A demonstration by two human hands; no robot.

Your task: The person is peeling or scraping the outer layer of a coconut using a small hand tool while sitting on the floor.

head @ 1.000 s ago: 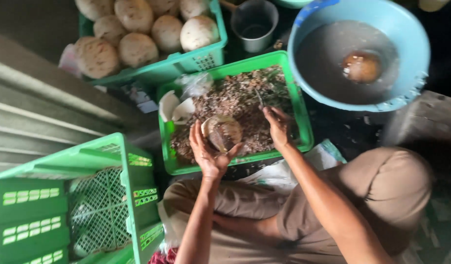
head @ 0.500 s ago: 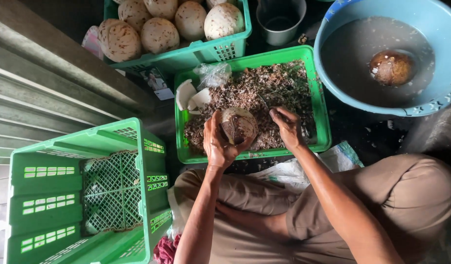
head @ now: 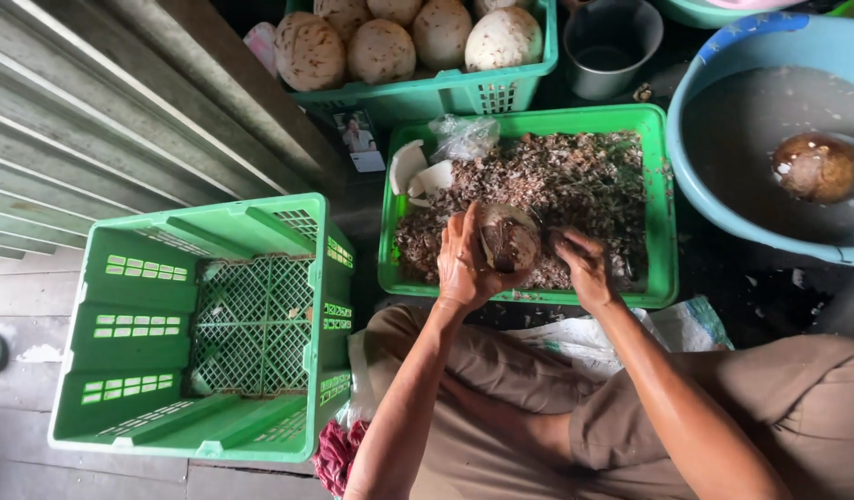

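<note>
The left hand (head: 464, 264) cups a brown coconut (head: 508, 243), fingers curled around its near side and thumb up over the top, so the nut sits just past the fingertips, toward the right hand. It is held above the shallow green tray (head: 663, 213) of husk scraps (head: 575, 185). The nut looks roughly round, so no clear long axis can be told. The right hand (head: 586, 268) is close beside it, fingers closed as if around a small tool; whether one is held cannot be told, as the fist hides it. The left hand is the one on the nut, and the right is just apart from its far side. Beyond the fingers lies a crate of peeled coconuts (head: 381, 46); a blue basin (head: 714, 83) of water stands off past the right hand, an empty crate (head: 214, 324) off past the left.
</note>
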